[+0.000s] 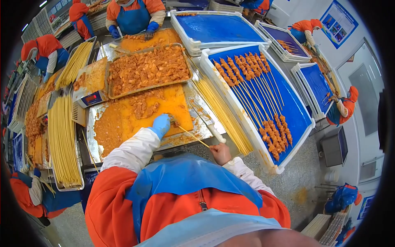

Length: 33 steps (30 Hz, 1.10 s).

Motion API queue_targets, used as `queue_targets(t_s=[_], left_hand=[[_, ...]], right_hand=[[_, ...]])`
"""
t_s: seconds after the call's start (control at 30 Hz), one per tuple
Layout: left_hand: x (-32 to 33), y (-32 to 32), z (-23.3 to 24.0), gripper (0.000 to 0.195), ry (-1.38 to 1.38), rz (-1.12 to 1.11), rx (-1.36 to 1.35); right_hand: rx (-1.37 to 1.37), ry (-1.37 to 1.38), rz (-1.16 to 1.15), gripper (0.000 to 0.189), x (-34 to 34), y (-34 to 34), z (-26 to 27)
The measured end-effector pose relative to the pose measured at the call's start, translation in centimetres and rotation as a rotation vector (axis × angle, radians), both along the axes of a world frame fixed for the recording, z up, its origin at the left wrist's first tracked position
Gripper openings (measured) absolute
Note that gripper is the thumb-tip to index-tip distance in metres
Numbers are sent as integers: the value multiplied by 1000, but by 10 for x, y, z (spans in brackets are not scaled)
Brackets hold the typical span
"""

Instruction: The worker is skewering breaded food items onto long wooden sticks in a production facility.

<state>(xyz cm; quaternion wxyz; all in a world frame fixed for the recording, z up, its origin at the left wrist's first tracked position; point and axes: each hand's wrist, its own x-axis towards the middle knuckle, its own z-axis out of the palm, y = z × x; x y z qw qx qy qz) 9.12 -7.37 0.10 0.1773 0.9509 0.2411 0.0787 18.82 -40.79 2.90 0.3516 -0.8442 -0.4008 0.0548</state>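
My left hand (161,125), in a blue glove, is closed around a piece of marinated meat at the tip of a wooden skewer (193,136), over the orange cutting board (176,108). My bare right hand (221,153) grips the skewer's other end near the table edge. Cut pieces of marinated meat (143,106) lie on the board beyond my left hand. Behind the board, a metal tray (148,89) holds a heap of the same meat. A knife with a white handle (217,133) lies between the board and a bundle of bare skewers (226,115).
A white-rimmed blue tray (256,139) at the right holds rows of meat skewers. Another blue tray (219,27) stands behind it. A digital scale (91,98) and a tray of bare skewers (63,142) are at the left. A co-worker's gloved hands (151,31) are across the table.
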Motion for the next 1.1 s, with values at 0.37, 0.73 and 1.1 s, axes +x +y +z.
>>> queue_targets(t_s=[0.37, 0.73, 1.1], left_hand=[[-4, 6, -28, 20, -76, 85, -97], [-6, -2, -19, 20, 115, 76, 86], [-21, -15, 1, 22, -155, 52, -3]], right_hand=[[-53, 63, 29, 9, 11, 0, 8], [-195, -158, 61, 10, 0, 34, 49], [-85, -70, 117, 15, 7, 28, 23]])
